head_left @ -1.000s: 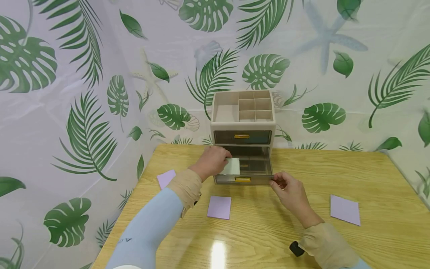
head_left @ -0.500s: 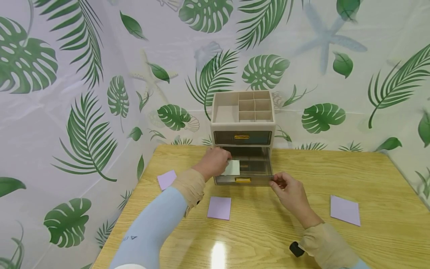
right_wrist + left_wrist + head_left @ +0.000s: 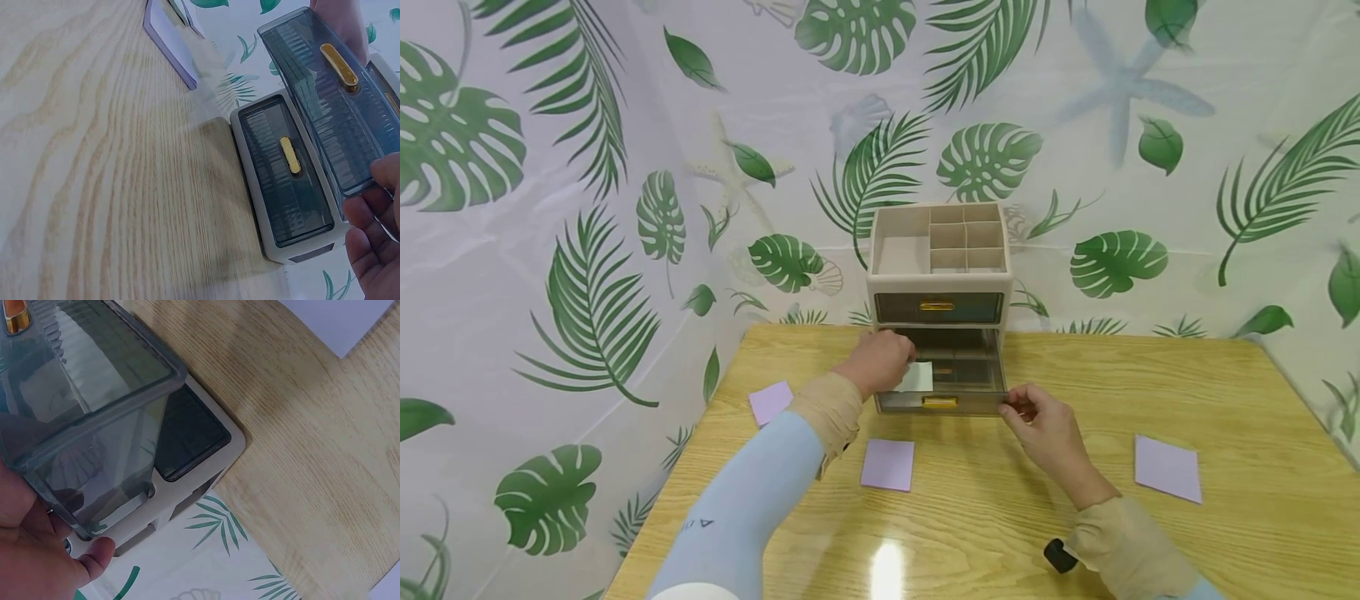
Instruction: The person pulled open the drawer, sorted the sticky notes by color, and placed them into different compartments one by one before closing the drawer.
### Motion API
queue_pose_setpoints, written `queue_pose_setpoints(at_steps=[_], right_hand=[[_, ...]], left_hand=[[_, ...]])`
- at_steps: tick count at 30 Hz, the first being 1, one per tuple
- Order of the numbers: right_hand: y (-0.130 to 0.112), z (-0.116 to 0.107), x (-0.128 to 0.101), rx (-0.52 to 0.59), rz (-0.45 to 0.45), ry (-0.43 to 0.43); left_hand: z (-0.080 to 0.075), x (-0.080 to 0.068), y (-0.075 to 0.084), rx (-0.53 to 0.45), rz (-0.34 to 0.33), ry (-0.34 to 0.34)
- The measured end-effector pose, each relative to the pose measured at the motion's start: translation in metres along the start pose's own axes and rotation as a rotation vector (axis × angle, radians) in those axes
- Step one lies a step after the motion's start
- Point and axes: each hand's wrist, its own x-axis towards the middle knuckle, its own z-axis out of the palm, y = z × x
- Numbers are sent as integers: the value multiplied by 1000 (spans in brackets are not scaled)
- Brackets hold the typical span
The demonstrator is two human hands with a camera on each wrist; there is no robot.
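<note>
Hands flank the open lower drawer [image 3: 942,385] — left hand [image 3: 880,363] pinching a pale note [image 3: 917,377] inside, right hand [image 3: 1047,427] gripping its corner at 3 o'clock; purple notes [image 3: 887,464] lie on the desk [image 3: 1000,517].

Open drawer [image 3: 942,385]: mouth partly blocked by left hand [image 3: 880,361]; bare table [image 3: 1000,517] in front, passable between purple pads [image 3: 888,464].

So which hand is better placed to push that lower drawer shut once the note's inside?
Probably the right hand: it already grips the front corner of the open lower drawer. The left hand is busy over the drawer, holding the pale note.
</note>
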Motion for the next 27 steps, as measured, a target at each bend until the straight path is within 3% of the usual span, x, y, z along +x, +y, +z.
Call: queue_pose_setpoints(at_steps=[12,17,20,24,27], right_hand=[[0,0,0,2,18,-12],[0,1,0,2,17,-10],[1,2,0,5,17,-7],[2,2,0,3,16,-4],[2,2,0,1,18,0]], left_hand=[[2,3,-1,65,12,-20],[5,2,-5,-1,33,18],[5,-1,-8,-42,83,108],[-1,-12,-14,-107,149,297],[-9,-22,-21,-171,154,431]])
